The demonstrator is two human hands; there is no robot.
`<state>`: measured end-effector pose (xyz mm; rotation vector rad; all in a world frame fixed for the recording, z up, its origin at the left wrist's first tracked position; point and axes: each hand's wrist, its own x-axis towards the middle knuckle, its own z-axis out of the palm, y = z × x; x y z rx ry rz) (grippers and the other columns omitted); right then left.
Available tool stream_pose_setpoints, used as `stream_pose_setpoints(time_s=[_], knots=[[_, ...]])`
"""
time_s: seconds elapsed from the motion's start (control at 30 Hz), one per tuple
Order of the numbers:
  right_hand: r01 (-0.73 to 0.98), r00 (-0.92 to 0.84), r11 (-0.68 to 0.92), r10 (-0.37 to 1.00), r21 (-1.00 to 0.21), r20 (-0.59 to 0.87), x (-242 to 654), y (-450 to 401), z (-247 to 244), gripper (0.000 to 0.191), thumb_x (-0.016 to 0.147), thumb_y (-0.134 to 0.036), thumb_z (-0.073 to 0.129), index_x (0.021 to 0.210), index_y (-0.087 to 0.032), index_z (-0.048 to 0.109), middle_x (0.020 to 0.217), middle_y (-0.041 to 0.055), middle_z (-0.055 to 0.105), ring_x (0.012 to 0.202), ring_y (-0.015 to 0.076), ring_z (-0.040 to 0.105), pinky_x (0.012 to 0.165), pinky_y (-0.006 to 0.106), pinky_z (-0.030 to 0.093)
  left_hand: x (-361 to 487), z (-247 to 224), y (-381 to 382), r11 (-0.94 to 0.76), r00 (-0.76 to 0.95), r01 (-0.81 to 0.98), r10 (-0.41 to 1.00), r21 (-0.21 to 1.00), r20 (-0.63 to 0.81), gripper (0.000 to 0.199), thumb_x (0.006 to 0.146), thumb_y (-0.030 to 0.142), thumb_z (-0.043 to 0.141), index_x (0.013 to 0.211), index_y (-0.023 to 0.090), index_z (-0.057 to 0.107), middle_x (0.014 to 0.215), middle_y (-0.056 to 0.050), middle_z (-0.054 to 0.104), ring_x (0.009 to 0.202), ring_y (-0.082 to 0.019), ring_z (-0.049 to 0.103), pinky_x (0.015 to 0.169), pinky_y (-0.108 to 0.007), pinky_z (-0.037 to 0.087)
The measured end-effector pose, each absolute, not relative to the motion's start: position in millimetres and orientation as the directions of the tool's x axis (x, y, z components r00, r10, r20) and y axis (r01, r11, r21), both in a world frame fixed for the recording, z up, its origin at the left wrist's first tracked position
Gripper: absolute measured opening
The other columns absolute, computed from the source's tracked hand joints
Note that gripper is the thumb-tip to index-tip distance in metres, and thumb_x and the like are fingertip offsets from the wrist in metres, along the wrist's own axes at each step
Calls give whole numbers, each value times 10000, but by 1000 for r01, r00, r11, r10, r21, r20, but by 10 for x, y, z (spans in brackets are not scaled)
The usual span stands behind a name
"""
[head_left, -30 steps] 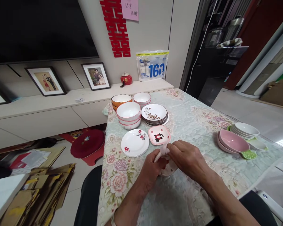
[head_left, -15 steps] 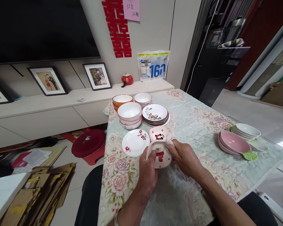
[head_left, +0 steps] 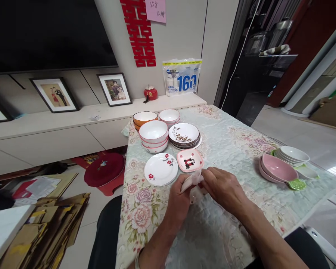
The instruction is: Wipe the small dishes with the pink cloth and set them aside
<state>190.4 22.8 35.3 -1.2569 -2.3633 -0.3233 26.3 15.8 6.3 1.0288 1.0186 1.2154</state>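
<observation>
My left hand (head_left: 180, 198) grips the edge of a small light-coloured dish (head_left: 188, 182), which is tilted so that its inside is hidden. In my right hand (head_left: 220, 184) is a pale cloth (head_left: 196, 177), pressed over the dish's rim; part of the cloth is covered by the fingers. Just beyond the hands lies a pink-rimmed square dish (head_left: 194, 155) with a red and black cartoon figure. White plates with red flowers (head_left: 159, 172) are stacked to its left, and behind it stands a stack of brown-patterned plates (head_left: 182, 131).
White bowls (head_left: 153, 132), orange bowls (head_left: 145, 117) and pink-rimmed bowls (head_left: 169, 115) stand at the table's back left. Pink bowls (head_left: 278, 168) and white bowls (head_left: 292, 155) sit at the right. Flattened cardboard (head_left: 42, 231) lies on the floor at the left.
The held dish has tipped from showing its patterned inside to nearly edge-on. My right hand has moved slightly with the cloth along the rim, and the square dish behind is less covered.
</observation>
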Motion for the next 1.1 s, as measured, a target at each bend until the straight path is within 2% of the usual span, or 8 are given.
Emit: stream_pose_setpoints(time_s=[0.13,0.23,0.43,0.57,0.67,0.8,0.93,1.1], knots=[[868,-379,476,820,-142,429,1855,269,270,308,1022,-333,377,789,-190,517,684,25,595,571,155,555,550,267,287,306,47,173,109,-23,-454,991,884,-134,253,717,362,766,873,165,737,817,-26,719,731,-158,603,674,-254,468],[881,-288,370,914,-296,285,1824,293,240,313,1019,-362,365,785,-200,495,672,27,617,566,162,573,539,259,280,324,75,184,149,-83,-609,965,779,-250,333,646,365,819,892,157,732,829,-45,744,732,-178,652,676,-275,500],[813,-184,170,982,-557,30,1790,311,276,322,1009,-392,345,766,-220,466,669,19,644,580,157,575,527,234,290,321,89,195,163,-107,-724,934,670,-342,448,597,275,859,1000,152,706,945,-77,758,824,-212,697,768,-338,540],[859,-186,249,966,-448,179,1892,330,271,257,983,-330,387,768,-216,471,643,10,620,555,152,545,537,239,284,305,70,201,223,10,-658,958,719,-288,403,617,232,839,986,141,704,893,-67,748,786,-188,671,732,-300,523],[879,-291,387,898,-279,328,1993,317,295,237,964,-263,393,750,-208,477,629,5,584,528,141,508,543,252,271,274,50,200,228,93,-537,973,812,-212,339,633,205,802,955,150,712,852,-44,734,754,-175,632,693,-272,494],[845,-434,518,808,-131,399,2023,273,342,220,951,-196,385,769,-197,507,655,9,576,555,138,517,551,260,266,241,1,182,153,158,-336,982,929,-105,254,724,240,745,968,172,723,900,-44,724,813,-184,605,738,-269,468],[870,-351,443,864,-215,360,1914,268,330,183,926,-195,405,779,-198,513,681,13,592,579,145,534,563,256,282,278,-65,153,108,85,-364,993,925,-82,222,805,330,687,965,178,718,905,-51,718,806,-185,605,727,-275,467],[873,-155,208,976,-441,154,1769,324,271,160,911,-268,450,801,-194,540,739,42,650,656,178,594,587,249,336,334,-30,153,152,-36,-591,976,792,-215,313,689,319,781,950,174,689,839,-36,722,736,-179,644,687,-282,498]])
